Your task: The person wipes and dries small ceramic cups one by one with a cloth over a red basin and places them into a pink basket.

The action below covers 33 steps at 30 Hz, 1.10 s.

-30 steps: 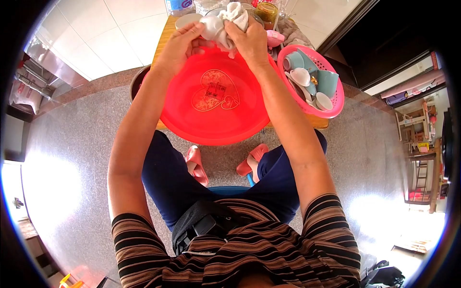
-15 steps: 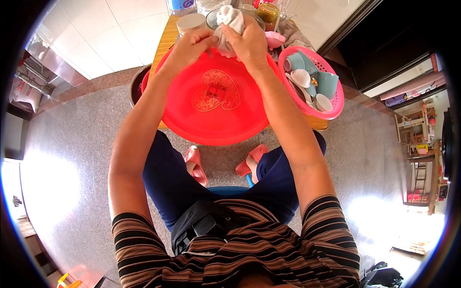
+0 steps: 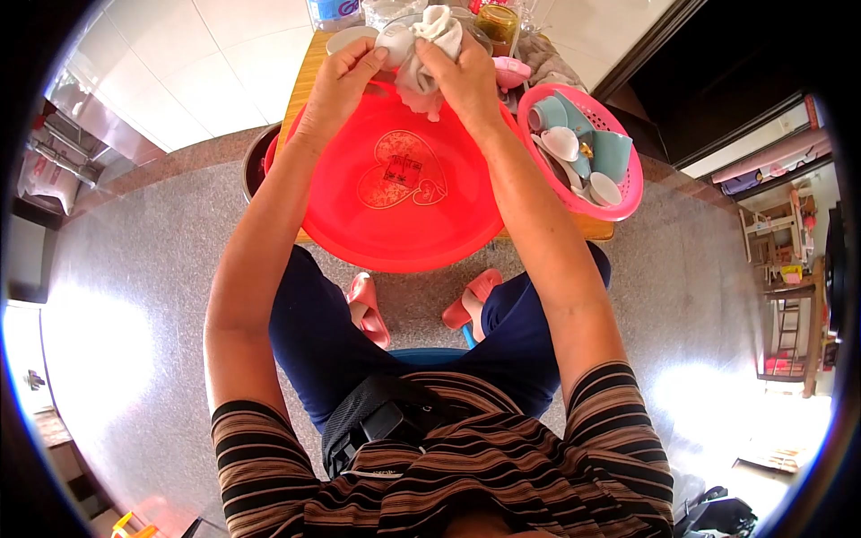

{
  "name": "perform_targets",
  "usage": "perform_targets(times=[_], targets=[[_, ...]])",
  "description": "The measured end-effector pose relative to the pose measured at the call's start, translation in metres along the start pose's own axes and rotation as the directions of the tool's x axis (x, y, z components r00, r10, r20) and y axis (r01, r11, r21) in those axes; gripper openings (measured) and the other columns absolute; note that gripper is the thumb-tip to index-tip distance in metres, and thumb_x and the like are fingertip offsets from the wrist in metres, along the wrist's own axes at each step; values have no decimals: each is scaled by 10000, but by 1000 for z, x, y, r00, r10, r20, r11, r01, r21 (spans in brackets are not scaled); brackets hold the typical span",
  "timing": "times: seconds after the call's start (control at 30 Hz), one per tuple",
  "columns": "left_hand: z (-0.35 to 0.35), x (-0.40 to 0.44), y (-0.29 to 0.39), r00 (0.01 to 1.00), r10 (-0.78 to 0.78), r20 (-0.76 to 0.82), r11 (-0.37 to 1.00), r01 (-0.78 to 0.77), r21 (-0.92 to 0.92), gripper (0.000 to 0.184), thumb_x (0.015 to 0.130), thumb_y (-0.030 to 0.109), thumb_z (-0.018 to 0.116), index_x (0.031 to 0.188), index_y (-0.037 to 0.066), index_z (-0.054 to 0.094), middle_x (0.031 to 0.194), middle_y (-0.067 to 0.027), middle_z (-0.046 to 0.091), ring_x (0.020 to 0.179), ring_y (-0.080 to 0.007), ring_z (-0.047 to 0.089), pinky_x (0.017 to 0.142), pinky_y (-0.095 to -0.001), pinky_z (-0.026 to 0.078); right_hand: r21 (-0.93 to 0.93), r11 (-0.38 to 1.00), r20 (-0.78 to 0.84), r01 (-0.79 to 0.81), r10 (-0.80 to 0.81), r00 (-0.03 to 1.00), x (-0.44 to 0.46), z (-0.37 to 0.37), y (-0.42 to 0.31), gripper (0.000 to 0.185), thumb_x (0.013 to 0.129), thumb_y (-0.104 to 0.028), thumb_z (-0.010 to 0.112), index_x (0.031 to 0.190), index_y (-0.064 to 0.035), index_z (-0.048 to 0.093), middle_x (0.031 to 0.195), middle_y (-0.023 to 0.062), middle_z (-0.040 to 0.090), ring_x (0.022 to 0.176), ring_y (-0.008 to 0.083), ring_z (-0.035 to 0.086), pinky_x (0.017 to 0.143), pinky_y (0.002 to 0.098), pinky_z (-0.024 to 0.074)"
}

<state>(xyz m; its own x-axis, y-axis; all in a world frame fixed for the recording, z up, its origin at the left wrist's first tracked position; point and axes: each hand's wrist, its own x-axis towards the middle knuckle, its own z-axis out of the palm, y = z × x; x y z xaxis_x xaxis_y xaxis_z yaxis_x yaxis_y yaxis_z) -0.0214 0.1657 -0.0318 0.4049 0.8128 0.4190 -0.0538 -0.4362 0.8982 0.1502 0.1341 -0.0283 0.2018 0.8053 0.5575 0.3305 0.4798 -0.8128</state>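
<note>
Above the far rim of a red basin (image 3: 341, 211) with a heart print, my left hand (image 3: 348, 79) pinches a small white rounded piece (image 3: 395, 45), which looks like a cup or spoon bowl. My right hand (image 3: 462, 76) is closed on a crumpled white cloth (image 3: 438, 29), whose lower part hangs beside the white piece, over the basin's edge. The cloth and the white piece touch. Both hands are close together, the right one partly hidden behind its own fingers and the cloth.
A pink basket (image 3: 632, 193) with blue-green cups, white cups and spoons stands right of the basin. Behind are a glass jar (image 3: 498, 27), a plastic bottle (image 3: 334, 11) and a pink object (image 3: 511, 73). A metal bowl (image 3: 254, 161) shows at the left.
Since half a second ago, the white piece has come into view between my hands, as it was a second ago. The cloth has shifted slightly and hangs lower.
</note>
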Motion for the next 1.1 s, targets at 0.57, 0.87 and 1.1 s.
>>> perform_targets(times=[0.57,0.87,1.1], targets=[[3,0,-1,970,126,-210,959,-65,275,158,904,179,586,954,37,632,654,-65,611,576,-96,540,528,-266,416,-346,914,-104,212,-262,959,-1,10,-4,321,777,-206,641,1070,-86,588,939,116,644,791,313,641,688,383,520],[8,-1,-6,900,427,-84,762,-308,570,126,882,141,588,967,79,656,864,-52,630,676,-227,604,619,-316,471,562,809,103,-169,135,986,6,-5,5,178,855,-170,600,975,-39,614,805,-5,613,674,48,569,544,191,456],[7,-6,2,962,270,-41,737,-180,651,168,916,104,566,1051,35,640,937,-46,672,812,-132,642,695,-245,497,-2,989,24,148,-148,989,4,5,-4,239,799,-207,659,945,-26,602,805,126,608,715,234,601,662,349,467]])
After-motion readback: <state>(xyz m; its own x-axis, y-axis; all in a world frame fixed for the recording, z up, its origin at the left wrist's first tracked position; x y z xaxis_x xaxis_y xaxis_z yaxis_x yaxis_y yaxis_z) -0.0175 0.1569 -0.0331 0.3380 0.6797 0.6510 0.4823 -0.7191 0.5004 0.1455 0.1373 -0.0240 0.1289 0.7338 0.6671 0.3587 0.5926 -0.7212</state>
